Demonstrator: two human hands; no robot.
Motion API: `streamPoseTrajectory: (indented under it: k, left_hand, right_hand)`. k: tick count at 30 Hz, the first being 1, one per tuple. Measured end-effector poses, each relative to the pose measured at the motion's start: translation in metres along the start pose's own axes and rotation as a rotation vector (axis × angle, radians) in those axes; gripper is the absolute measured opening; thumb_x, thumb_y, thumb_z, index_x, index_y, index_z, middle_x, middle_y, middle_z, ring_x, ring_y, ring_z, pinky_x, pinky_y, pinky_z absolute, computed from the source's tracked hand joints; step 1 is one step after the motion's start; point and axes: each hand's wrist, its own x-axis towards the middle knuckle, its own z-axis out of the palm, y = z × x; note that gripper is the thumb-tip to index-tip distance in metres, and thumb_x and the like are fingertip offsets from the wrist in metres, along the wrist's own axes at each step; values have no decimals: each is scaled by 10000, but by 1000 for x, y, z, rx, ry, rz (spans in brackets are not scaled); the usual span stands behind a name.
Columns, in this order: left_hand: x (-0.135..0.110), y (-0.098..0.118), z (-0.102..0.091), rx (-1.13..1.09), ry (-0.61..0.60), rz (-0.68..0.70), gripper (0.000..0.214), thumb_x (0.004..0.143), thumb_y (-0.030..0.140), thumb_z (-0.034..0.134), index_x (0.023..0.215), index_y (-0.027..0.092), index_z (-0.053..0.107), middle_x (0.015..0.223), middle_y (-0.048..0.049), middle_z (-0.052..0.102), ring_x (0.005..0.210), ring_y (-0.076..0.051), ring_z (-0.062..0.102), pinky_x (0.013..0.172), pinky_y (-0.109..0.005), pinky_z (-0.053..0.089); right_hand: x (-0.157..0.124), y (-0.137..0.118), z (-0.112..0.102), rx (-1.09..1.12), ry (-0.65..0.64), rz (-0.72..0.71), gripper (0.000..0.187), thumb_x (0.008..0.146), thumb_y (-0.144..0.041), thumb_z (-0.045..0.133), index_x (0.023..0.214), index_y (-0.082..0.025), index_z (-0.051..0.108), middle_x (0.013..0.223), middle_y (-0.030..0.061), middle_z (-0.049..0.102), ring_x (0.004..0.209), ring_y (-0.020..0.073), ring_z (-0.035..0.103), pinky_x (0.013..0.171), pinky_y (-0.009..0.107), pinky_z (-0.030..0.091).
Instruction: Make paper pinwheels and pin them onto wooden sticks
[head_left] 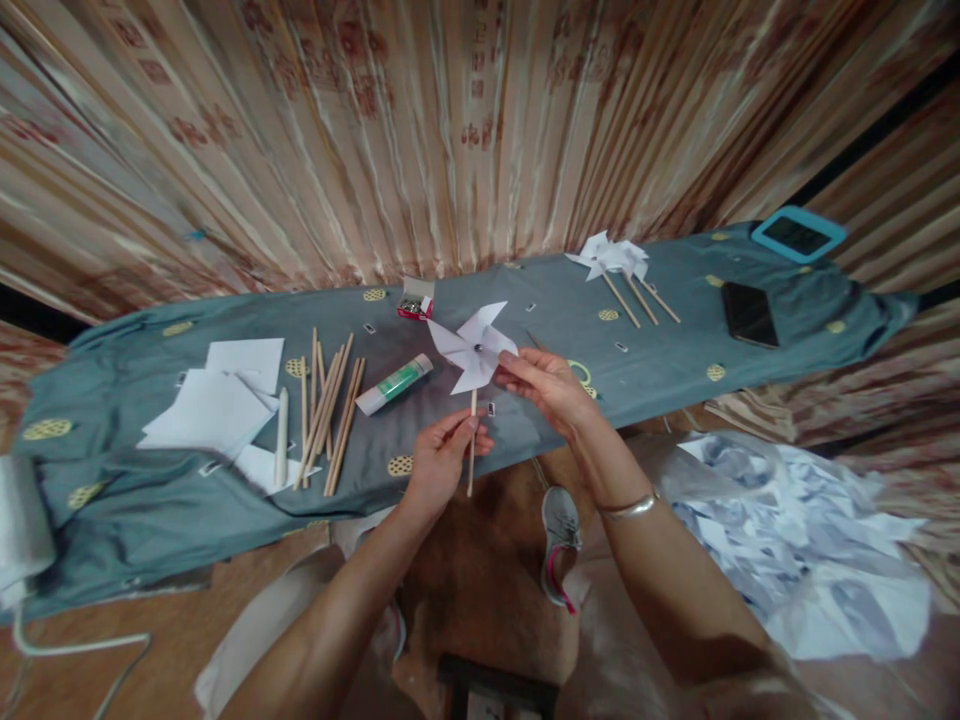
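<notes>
Currently, a white pinwheel between two hands: stick to the left hand, blade to the right

At the left of the grey-green cloth-covered table (660,392) lie white paper sheets (210,412), and next to them a group of thin light-brown wooden sticks (328,408). Further right is a white-and-green cylindrical tube (395,384), with a small open red cardboard box (415,304) on its far side.

Then comes the left hand (444,452), closed around the thin round wooden stick (471,472) of a white paper pinwheel (466,350). This stick has its long axis running from near to far, and its near end extends past the fingers. The pinwheel's paper head lies directly on the far side of this grip, with its dark round centre facing the camera.

The right hand (551,388) comes from the right side; its thumb and fingers seem to pinch the right blade. So the right hand is nearer to the centre, while the left one has the stick.

Further right, at the far side, other white paper pinwheels (611,258) are lying with their sticks pointing near and right.
</notes>
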Motion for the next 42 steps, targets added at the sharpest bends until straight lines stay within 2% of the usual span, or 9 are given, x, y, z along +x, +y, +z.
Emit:
streamPoseTrajectory:
  k: [6, 8, 12, 22, 30, 42]
  left_hand:
    - [-4, -2, 2, 0, -30, -34, 522, 523, 512, 880, 839, 116, 756, 629, 0, 676, 525, -110, 632, 564, -243, 549]
    - [-4, -2, 2, -4, -28, -44, 534, 500, 522, 887, 823, 117, 756, 619, 2, 675, 515, -107, 626, 557, -241, 548]
    - [-4, -3, 4, -13, -21, -57, 549, 464, 527, 897, 806, 122, 758, 607, 6, 675, 507, -107, 626, 548, -237, 547]
    - [-2, -2, 2, -10, -11, -32, 499, 506, 503, 883, 810, 127, 757, 622, 6, 675, 515, -106, 629, 558, -242, 552]
    - [-1, 0, 1, 2, -2, -14, 488, 523, 488, 878, 821, 123, 752, 629, 3, 676, 522, -107, 628, 570, -247, 554]
    - [0, -1, -1, 14, -5, -5, 511, 537, 504, 867, 856, 122, 745, 654, -3, 683, 548, -119, 644, 590, -257, 561]
  right_hand:
    - [7, 0, -5, 101, 54, -78, 508, 456, -628, 878, 644, -202, 675, 598, -34, 662, 592, 110, 576, 604, 247, 458]
    - [9, 1, -7, 90, 51, -86, 499, 470, -616, 881, 639, -198, 667, 573, -33, 649, 566, 112, 556, 585, 256, 445]
    - [9, 1, -8, 89, 67, -80, 487, 408, -560, 916, 605, -199, 655, 558, -41, 642, 533, 98, 524, 553, 247, 420]
    - [5, -2, -6, 80, 91, -39, 460, 369, -495, 929, 628, -195, 695, 592, -43, 655, 564, 81, 551, 575, 215, 433]
    - [5, -1, -5, 60, 73, -17, 472, 355, -491, 938, 623, -189, 692, 558, -51, 615, 526, 59, 512, 562, 202, 423]
    - [1, -1, -3, 67, 14, 8, 391, 432, -428, 935, 654, -185, 723, 600, -24, 680, 569, 80, 574, 592, 222, 438]
